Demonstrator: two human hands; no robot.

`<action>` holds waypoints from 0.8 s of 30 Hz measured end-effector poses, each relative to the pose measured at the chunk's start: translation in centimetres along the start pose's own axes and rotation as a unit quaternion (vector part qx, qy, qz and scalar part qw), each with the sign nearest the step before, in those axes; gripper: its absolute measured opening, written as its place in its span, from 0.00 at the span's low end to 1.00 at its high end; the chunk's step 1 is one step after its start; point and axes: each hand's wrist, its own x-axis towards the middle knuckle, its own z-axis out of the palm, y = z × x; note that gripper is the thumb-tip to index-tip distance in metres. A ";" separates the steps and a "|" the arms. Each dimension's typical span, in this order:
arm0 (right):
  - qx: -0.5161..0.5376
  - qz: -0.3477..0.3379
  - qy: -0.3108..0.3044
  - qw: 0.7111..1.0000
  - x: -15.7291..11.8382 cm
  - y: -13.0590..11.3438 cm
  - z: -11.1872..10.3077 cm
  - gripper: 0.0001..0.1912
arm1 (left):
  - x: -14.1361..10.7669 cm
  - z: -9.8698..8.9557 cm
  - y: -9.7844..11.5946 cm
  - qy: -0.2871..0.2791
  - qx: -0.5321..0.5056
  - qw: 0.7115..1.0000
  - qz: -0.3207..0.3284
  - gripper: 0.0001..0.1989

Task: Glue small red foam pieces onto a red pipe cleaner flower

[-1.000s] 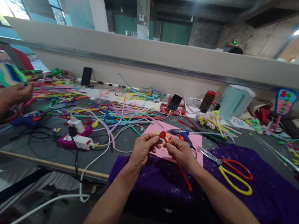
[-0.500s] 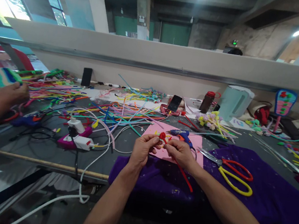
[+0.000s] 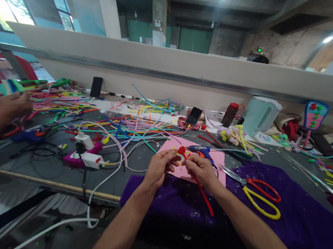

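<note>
So both hands are busy on one small red fuzzy-stem piece with a rounded head, held up over a flat pink sheet on the dark grey surface. Left hand has its grip pinched closed right beside the head, though the fingers hide the exact spot. Right hand has thumb and fingers clamped on the red stem, with a long straight tail poking out below.

Progress-wise, I'd say it's partway: the head's shaped, but that tail is neither trimmed nor bent in. The blue glue gun and the metal scissors with one red and one yellow handle lie nearby, untouched.
</note>
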 end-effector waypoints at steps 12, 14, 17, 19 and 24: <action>-0.048 -0.028 0.005 0.998 0.0 -0.3 0.7 0.14 | 0.3 0.2 -0.8 -0.071 -0.047 0.993 -0.083 0.10; -0.048 -0.023 0.001 0.999 0.1 -0.3 0.7 0.13 | 0.3 0.3 -0.8 -0.066 -0.054 0.992 -0.091 0.10; -0.048 -0.018 -0.019 0.999 0.1 -0.6 0.6 0.14 | 0.2 0.5 -0.7 -0.051 -0.066 0.992 -0.093 0.11; -0.049 -0.019 -0.038 0.998 0.1 -0.8 0.4 0.15 | 0.3 0.6 -0.5 -0.038 -0.074 0.993 -0.081 0.12; -0.060 0.018 -0.154 0.986 0.0 -1.6 -1.6 0.11 | 0.7 0.0 0.3 -0.003 -0.152 0.988 -0.015 0.13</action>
